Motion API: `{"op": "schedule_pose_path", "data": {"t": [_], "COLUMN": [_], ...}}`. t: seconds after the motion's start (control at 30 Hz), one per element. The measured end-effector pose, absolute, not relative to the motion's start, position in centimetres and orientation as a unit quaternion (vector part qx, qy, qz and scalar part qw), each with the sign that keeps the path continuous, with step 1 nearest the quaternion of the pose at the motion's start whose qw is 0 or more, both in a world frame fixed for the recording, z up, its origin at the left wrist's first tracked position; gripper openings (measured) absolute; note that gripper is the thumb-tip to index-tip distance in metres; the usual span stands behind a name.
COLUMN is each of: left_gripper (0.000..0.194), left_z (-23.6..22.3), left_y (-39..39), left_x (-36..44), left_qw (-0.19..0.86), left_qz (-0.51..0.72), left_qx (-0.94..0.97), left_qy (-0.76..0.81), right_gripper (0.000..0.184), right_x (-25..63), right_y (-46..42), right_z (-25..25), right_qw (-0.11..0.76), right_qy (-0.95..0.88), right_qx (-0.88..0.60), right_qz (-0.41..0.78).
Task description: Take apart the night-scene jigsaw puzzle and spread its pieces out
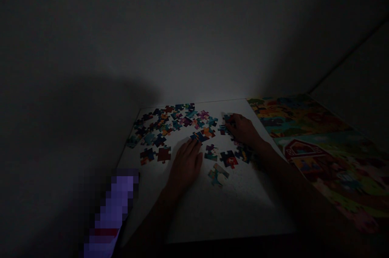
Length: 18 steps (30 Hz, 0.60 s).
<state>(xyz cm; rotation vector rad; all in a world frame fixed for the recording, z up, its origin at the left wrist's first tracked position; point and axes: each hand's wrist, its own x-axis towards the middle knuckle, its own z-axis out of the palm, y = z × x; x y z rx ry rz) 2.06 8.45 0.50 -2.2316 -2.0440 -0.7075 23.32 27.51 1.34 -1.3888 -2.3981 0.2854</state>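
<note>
Several jigsaw pieces [164,122] lie scattered over a white board [231,209], dim in poor light. My left hand [185,165] rests flat on the board, its fingertips close to a blue and orange piece [199,136]. It holds nothing. My right hand [241,128] is at the far side of the board, its fingers pinched on a dark jigsaw piece [227,119], which they partly hide. A looser group of pieces [227,158] lies between and below my hands.
A large colourful farm picture with a red barn [300,150] lies to the right of the board, partly under my right forearm. A pixelated purple object [114,209] sits at the lower left. Dark walls rise behind.
</note>
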Motion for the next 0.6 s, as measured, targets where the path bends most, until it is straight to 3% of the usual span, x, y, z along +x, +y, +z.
{"op": "schedule_pose_path", "data": {"t": [0.6], "left_gripper": [0.033], "left_z": [0.9], "left_y": [7.1], "left_x": [2.5], "left_qw": [0.060], "left_qz": [-0.245], "left_qx": [-0.764], "left_qy": [-0.594], "right_gripper": [0.023], "right_x": [23.2], "right_y": [27.5], "right_z": [1.4], "right_qw": [0.169], "right_qy": [-0.847], "right_qx": [-0.496], "right_qz": [0.092]}}
